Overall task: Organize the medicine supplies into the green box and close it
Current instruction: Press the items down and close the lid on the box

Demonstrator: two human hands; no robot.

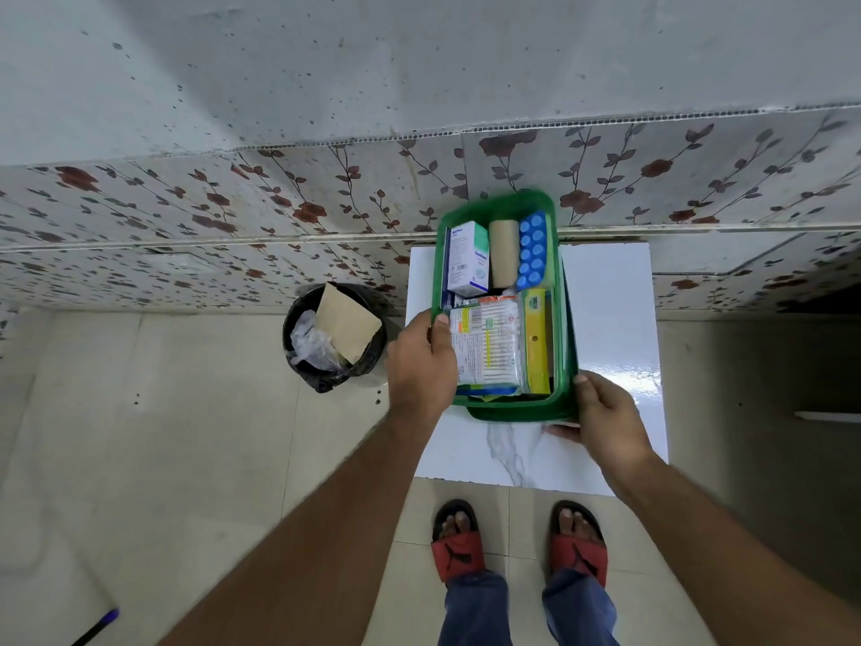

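The green box [497, 201] stands open on a small white marble-patterned table [610, 319]. Inside lie a white-and-blue carton [468, 258], a beige bandage roll [504, 254], a blue blister pack [532, 249], a clear packet of cotton swabs [487, 349] and a yellow-green carton [536, 342]. My left hand [419, 361] grips the box's left rim, thumb over the edge. My right hand [605, 412] holds the near right corner, where a darker green piece [512, 414], apparently the lid, shows under and beside the box.
A black bin [335, 338] with a brown paper bag and clear plastic stands on the floor left of the table. A flower-patterned tiled wall [233, 226] runs behind. My feet in red sandals [459, 547] are at the table's near edge. A blue pen [100, 624] lies at lower left.
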